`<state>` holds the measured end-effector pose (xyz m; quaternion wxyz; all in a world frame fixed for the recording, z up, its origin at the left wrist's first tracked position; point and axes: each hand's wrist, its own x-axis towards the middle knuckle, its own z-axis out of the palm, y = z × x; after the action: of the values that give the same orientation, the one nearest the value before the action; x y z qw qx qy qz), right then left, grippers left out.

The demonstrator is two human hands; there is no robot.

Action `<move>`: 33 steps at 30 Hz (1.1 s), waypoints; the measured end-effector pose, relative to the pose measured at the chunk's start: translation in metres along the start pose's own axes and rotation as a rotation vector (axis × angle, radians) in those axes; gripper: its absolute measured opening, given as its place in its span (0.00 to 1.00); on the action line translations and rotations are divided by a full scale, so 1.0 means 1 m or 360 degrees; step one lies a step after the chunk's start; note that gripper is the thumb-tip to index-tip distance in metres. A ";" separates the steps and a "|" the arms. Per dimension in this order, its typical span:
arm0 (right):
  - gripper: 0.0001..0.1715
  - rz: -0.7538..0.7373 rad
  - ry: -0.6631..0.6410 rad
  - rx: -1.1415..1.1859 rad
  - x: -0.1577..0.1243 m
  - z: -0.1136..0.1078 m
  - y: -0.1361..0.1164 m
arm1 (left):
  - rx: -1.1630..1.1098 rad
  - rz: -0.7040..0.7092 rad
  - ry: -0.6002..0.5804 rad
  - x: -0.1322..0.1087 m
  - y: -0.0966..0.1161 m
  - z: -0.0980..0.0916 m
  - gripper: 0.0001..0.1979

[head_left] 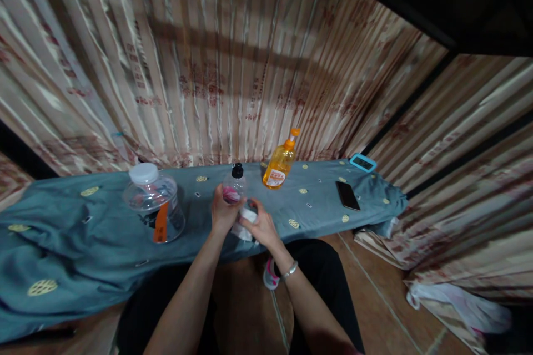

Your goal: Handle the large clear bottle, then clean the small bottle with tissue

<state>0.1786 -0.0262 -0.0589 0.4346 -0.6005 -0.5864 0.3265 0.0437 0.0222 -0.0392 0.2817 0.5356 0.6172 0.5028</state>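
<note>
Near the front edge of the cloth-covered surface, my left hand (224,212) is wrapped round a small clear bottle (236,182) with a black cap and a pink label. The bottle stands nearly upright. Just right of it, my right hand (261,223) has its fingers closed round a white piece (249,215), perhaps tissue or cloth. More crumpled white material (242,231) shows beneath, between the two hands. Behind them stands a pump bottle (280,166) of orange liquid with an orange top.
A large clear jar (156,205) with a white lid stands at left on the blue-green cloth (100,244). A dark phone (347,195) and a light-blue framed device (363,162) lie at right. Pleated curtains hang behind.
</note>
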 end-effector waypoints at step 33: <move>0.19 0.0049 -0.0163 -0.0454 0.110 -0.142 0.028 | -0.0104 0.0432 -0.0258 -0.048 -0.017 -0.061 0.30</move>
<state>0.3292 0.0646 -0.0131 0.3093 -0.6475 -0.6392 0.2766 -0.0038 -0.0416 -0.0442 0.2773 0.6436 0.4976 0.5112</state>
